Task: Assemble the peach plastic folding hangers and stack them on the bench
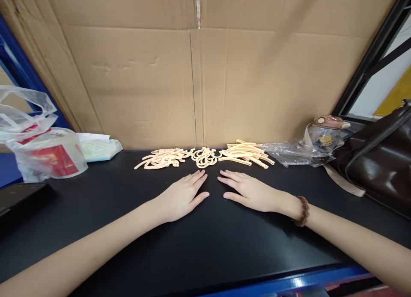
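Observation:
My left hand (pixel 184 195) lies palm down on the black tabletop (pixel 205 250), fingers stretched out and holding nothing. Opposite it, my right hand (pixel 249 190) rests flat too, its fingers apart, with a brown fuzzy band (pixel 302 211) at the wrist. Just beyond the fingertips are three piles of pale peach pieces. Curved, hook-like strips (pixel 163 158) form the left pile. Small ring- or C-shaped pieces (pixel 204 157) sit in the middle. Long, nearly straight strips (pixel 245 153) make up the right pile. Neither hand touches the piles.
A plastic bag with a red-and-white tub (pixel 53 155) and a pale soft packet (pixel 99 148) stand at left, near a dark flat object (pixel 22 198). Clear plastic wrap (pixel 289 153), a strapped bottle (pixel 326 138) and a dark brown bag (pixel 375 160) are at right. Cardboard (pixel 144 87) walls the back.

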Motion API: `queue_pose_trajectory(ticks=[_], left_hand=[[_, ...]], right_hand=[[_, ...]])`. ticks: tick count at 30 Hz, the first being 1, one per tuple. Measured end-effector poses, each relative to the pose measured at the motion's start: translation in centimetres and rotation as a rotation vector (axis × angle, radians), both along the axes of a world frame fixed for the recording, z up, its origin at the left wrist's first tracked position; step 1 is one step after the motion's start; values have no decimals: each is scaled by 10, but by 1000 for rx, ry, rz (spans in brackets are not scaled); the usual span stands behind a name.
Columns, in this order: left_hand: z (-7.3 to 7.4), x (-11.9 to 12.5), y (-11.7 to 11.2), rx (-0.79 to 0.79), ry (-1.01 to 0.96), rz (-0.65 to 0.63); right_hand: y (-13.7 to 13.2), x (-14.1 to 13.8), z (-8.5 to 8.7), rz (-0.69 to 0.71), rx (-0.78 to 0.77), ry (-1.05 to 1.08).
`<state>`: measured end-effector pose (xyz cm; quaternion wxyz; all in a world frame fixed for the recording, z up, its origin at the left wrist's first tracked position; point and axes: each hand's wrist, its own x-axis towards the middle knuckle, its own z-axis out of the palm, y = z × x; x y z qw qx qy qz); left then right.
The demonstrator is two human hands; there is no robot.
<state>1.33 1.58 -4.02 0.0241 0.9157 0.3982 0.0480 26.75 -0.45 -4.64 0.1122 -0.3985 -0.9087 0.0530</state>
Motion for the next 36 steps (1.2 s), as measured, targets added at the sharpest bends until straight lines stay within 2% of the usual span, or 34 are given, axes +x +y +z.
queue_pose_trajectory(ticks=[2, 6, 8, 22, 36], left_hand=[[-3, 4, -4, 12, 23, 24], [-4, 8, -10, 7, 39, 174], [-4, 9, -11, 8, 54, 205], [-3, 7, -8, 104, 128, 153], [-2, 6, -9, 89, 95, 160]], right_hand=[[0, 0, 0, -7, -23, 11], [0, 1, -3, -62, -79, 63], [1, 2, -4, -84, -96, 54], [2, 3, -3, -65, -37, -6], [2, 3, -3, -56, -29, 5]])
